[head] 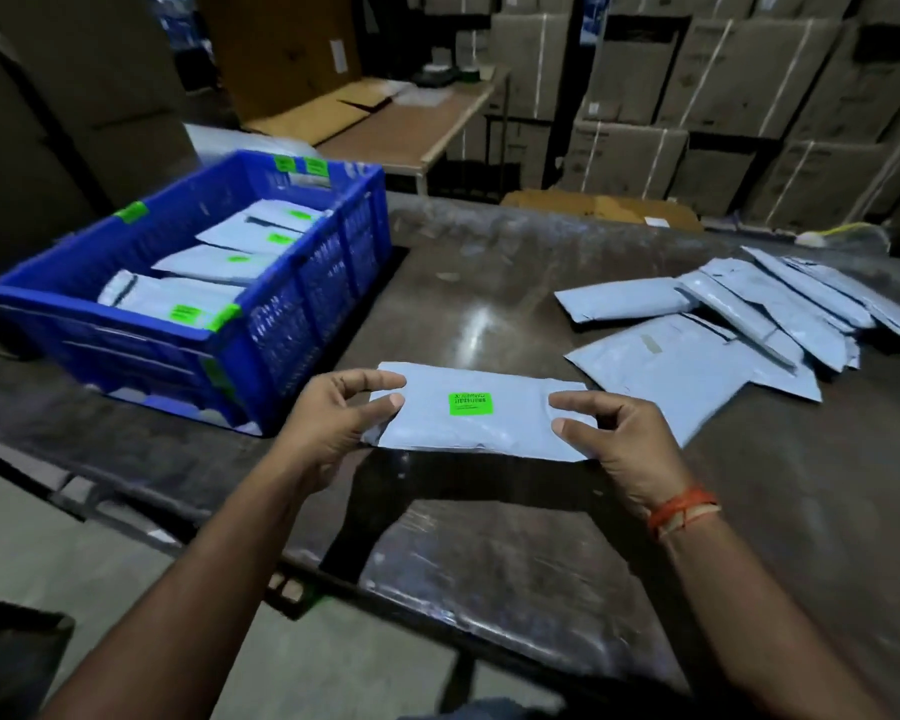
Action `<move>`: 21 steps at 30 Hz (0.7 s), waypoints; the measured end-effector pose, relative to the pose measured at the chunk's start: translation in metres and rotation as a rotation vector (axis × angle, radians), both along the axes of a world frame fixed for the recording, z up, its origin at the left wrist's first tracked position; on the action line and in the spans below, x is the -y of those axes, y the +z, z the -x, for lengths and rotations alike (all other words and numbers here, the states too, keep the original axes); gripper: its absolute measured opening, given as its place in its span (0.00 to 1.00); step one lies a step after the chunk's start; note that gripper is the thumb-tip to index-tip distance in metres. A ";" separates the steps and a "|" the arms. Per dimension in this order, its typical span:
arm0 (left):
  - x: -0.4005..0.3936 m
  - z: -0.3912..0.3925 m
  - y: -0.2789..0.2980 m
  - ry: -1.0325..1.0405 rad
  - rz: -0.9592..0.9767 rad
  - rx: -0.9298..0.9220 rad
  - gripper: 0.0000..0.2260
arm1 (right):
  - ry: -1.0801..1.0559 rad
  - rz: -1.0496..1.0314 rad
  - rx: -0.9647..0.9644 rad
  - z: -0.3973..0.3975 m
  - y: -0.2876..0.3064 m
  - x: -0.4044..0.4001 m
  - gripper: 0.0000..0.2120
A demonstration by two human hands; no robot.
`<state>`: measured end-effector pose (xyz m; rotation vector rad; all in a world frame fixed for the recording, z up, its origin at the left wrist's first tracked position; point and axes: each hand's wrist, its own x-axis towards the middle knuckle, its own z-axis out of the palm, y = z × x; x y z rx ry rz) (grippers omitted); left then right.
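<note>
Two bare forearms reach in from the bottom edge toward a dark, glossy surface (463,304). An orange thread band (684,511) circles the right wrist. Both hands hold one grey poly mailer (515,423) by its short ends. The left hand (344,418) pinches the left end between thumb and fingertips, and the right hand (614,439) pinches the right end the same way. The mailer lies roughly level and lengthwise between them, low over the near middle of the surface; whether its underside touches cannot be told. A bright green barcode label (470,403) is stuck on its upper face, near the centre.

To the left stands a blue plastic crate (307,298) with mesh walls and strips of green tape on its rim. It holds a row of grey labelled mailers (214,262), overlapping one another, each showing a green sticker. To the right, well apart from the crate, a loose pile of plain grey mailers (780,309) fans across the surface, with one of them just beside the right hand. Behind, stacked cardboard cartons (749,70) fill the wall, and a lighter wooden table (411,132) stands further back.
</note>
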<state>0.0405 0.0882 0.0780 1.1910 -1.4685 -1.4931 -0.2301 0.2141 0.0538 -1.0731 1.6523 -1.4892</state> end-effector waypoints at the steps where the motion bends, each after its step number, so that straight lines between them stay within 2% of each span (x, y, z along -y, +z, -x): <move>1: 0.013 -0.017 0.009 0.000 0.020 0.013 0.07 | 0.005 0.015 -0.006 -0.017 0.005 0.013 0.10; 11: 0.109 -0.145 0.072 0.003 0.131 0.054 0.06 | -0.022 0.053 0.038 -0.142 0.059 0.105 0.09; 21: 0.241 -0.187 0.119 0.046 0.216 0.168 0.07 | 0.048 0.123 -0.092 -0.191 0.111 0.238 0.07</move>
